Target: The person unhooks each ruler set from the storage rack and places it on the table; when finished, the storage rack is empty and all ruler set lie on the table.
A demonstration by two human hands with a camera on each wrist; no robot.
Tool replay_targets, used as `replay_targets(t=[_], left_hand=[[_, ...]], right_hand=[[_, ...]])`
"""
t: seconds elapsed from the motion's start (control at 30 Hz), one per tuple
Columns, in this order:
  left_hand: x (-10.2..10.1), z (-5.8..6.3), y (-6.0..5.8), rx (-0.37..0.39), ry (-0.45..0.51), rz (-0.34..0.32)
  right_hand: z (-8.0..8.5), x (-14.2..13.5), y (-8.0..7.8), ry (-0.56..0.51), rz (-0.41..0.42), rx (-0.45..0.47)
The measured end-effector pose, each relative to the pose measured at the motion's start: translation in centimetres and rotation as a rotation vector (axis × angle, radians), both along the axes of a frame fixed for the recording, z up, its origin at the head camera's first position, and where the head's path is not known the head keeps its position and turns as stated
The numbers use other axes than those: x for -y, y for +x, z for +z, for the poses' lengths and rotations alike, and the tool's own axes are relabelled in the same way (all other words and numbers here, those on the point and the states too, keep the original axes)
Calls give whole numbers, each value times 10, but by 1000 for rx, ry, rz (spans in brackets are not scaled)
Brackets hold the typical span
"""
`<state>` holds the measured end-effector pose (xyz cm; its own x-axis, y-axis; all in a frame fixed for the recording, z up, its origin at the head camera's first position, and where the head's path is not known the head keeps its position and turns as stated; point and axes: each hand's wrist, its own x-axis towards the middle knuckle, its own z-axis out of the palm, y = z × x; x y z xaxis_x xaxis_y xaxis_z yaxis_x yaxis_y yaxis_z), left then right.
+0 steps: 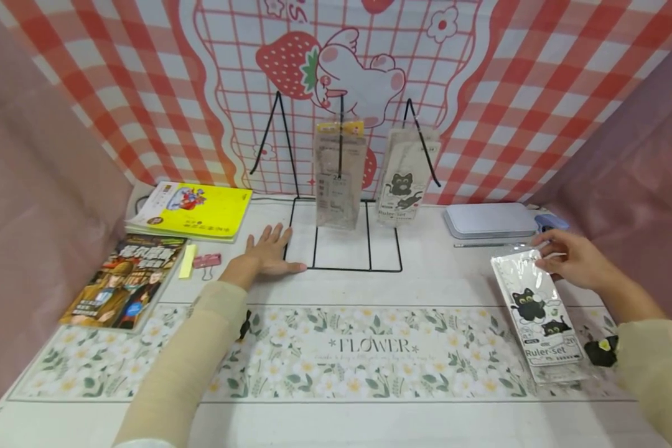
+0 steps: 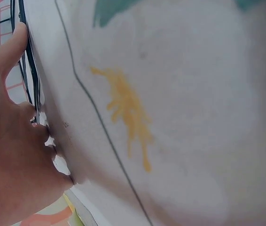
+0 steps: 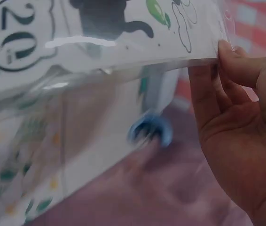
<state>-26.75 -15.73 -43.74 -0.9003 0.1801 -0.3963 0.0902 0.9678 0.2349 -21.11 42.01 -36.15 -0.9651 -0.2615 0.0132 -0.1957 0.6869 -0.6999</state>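
My right hand pinches the upper edge of a ruler set in clear packaging, printed with black cats. In the right wrist view, the thumb lies on the front of the ruler set and fingers are behind it. Spread flat on the table, my left hand sits at the left side of a black wire display rack, its thumb along the base wire. From the rack's middle hook hangs a clear package with a yellow top. Another ruler set hangs on the right hook; the left hook holds nothing.
At the left lie a yellow book, a dark illustrated book, yellow sticky notes and a pink binder clip. A pale blue case and a small blue item stand back right. A checked cloth hangs behind.
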Motion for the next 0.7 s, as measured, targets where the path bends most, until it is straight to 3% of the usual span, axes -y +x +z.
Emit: replay_targets(t=[0.23, 0.4, 0.7], left_hand=[[0, 1, 2, -1, 7, 5], [0, 0, 3, -6, 5, 6], [0, -1, 1, -11, 0, 10]], right_hand=[[-32, -43, 5, -35, 16, 112], [-51, -61, 11, -33, 30, 105], [-61, -68, 14, 220, -46, 67]])
